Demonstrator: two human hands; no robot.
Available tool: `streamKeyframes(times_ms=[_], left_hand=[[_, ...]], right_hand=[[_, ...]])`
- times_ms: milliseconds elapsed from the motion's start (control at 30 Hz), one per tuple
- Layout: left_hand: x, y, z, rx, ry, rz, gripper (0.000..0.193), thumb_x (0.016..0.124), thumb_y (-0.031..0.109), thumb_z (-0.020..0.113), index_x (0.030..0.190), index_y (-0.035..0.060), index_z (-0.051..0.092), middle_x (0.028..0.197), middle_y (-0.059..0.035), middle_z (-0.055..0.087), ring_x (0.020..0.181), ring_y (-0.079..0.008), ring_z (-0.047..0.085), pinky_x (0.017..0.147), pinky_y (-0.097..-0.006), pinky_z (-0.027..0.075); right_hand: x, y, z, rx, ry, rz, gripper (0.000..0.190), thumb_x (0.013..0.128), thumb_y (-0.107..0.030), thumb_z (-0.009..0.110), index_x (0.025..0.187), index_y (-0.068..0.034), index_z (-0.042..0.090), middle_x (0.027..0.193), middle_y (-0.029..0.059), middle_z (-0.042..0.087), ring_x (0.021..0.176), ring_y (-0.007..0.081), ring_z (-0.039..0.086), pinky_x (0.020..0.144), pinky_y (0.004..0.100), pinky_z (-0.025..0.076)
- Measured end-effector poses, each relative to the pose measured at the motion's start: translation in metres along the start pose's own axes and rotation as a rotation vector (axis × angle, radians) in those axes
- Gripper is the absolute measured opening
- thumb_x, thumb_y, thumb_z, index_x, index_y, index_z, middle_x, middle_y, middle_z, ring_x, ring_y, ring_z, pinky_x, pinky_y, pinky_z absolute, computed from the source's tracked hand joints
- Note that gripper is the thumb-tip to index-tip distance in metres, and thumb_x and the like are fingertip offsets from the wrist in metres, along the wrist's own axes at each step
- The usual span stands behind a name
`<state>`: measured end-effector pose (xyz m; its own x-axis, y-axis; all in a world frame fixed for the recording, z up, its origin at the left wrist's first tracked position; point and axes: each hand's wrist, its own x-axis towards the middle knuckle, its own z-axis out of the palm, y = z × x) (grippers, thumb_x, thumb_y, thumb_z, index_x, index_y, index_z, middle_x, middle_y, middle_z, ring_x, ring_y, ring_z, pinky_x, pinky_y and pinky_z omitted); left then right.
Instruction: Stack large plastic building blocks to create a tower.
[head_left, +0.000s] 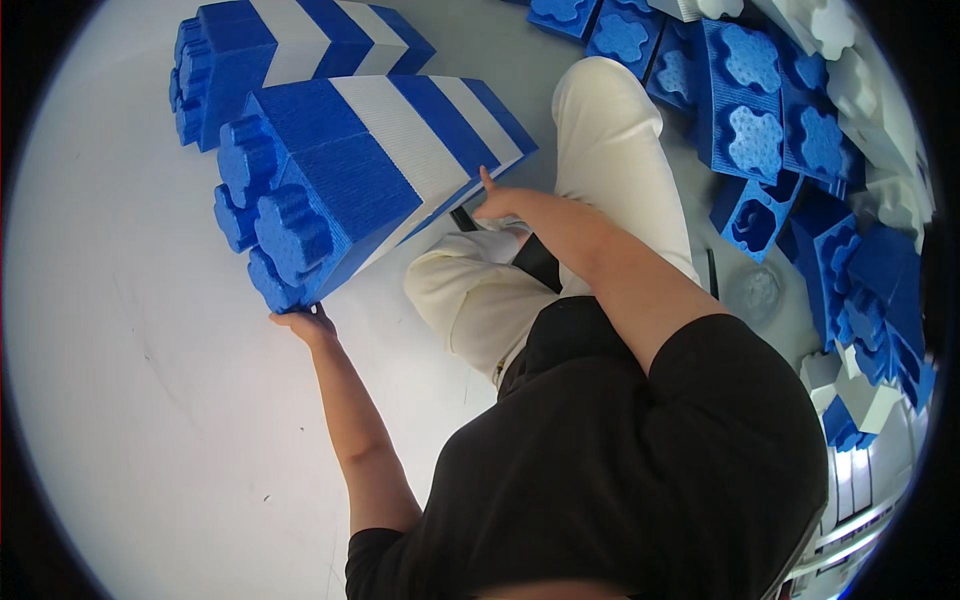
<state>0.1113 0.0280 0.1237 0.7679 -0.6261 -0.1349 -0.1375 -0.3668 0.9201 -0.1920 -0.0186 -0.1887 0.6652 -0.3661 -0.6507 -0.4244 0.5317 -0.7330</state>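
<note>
A tilted stack of large foam building blocks (345, 157), in alternating blue and white layers, lies across my two hands. My left hand (306, 324) is under its studded blue end, with the fingers partly hidden beneath it. My right hand (496, 201) is against the lower edge nearer the other end, one finger extended along a blue layer; its palm side is hidden. Big flower-shaped blue studs (292, 232) face left. Just beyond is a second blue and white striped stack (300, 45), also with studs at its left end.
Loose blue foam blocks (739, 97) are piled at the upper right, some with hollow undersides. White foam blocks (870, 112) stand at the far right, more blocks (862, 397) below them. A clear round object (752, 292) rests on the floor beside my bent leg (622, 150).
</note>
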Motion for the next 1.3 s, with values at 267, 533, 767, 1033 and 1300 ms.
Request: streamKeyframes(times_ms=[267,533,767,1033,1300], left_hand=[[-0.066,0.016,0.039,-0.009,0.157,-0.068,0.095,0.093,0.073,0.040,0.160,0.0145,0.007,0.165,-0.0185,0.006,0.150,-0.0475,0.005,0.110,-0.0751,0.020],[-0.126,0.037,0.098,-0.372,-0.172,-0.326,0.102,0.092,0.076,0.040,0.158,0.0170,-0.010,0.161,-0.0273,-0.006,0.146,-0.0548,0.008,0.110,-0.0741,0.026],[-0.112,0.029,0.106,-0.572,-0.298,-0.429,0.090,0.098,0.071,0.031,0.158,0.0129,-0.002,0.159,-0.0287,0.002,0.143,-0.0583,0.015,0.108,-0.0728,0.034],[-0.089,0.020,0.108,-0.476,-0.261,-0.341,0.075,0.104,0.059,0.019,0.157,0.0073,0.007,0.160,-0.0235,0.010,0.145,-0.0514,0.019,0.103,-0.0703,0.043],[-0.036,-0.012,0.103,-0.572,-0.230,-0.355,0.076,0.103,0.061,0.022,0.157,0.0071,0.011,0.159,-0.0254,0.011,0.140,-0.0630,0.015,0.099,-0.0749,0.042]], right_hand=[[-0.009,-0.009,0.003,-0.018,0.235,-0.054,0.106,0.086,-0.033,0.067,0.160,-0.008,-0.003,0.146,0.0291,0.048,0.132,0.0397,0.050,0.110,0.0393,0.041],[-0.017,0.005,0.011,-0.366,0.294,-0.118,0.063,0.083,-0.032,0.067,0.135,0.001,0.054,0.128,0.0259,0.062,0.118,0.0363,0.061,0.099,0.0418,0.049],[-0.021,0.022,0.013,-0.646,0.245,-0.129,0.033,0.076,-0.016,0.067,0.106,-0.003,0.074,0.114,0.0202,0.070,0.105,0.0347,0.068,0.089,0.0440,0.054],[-0.038,0.020,0.018,-0.721,0.227,-0.088,0.041,0.079,-0.022,0.070,0.114,-0.001,0.070,0.120,0.0210,0.068,0.111,0.0332,0.066,0.094,0.0426,0.051],[-0.024,0.048,0.029,-0.836,0.163,-0.058,0.047,0.082,-0.034,0.072,0.115,-0.001,0.070,0.118,0.0209,0.069,0.111,0.0357,0.065,0.094,0.0439,0.051]])
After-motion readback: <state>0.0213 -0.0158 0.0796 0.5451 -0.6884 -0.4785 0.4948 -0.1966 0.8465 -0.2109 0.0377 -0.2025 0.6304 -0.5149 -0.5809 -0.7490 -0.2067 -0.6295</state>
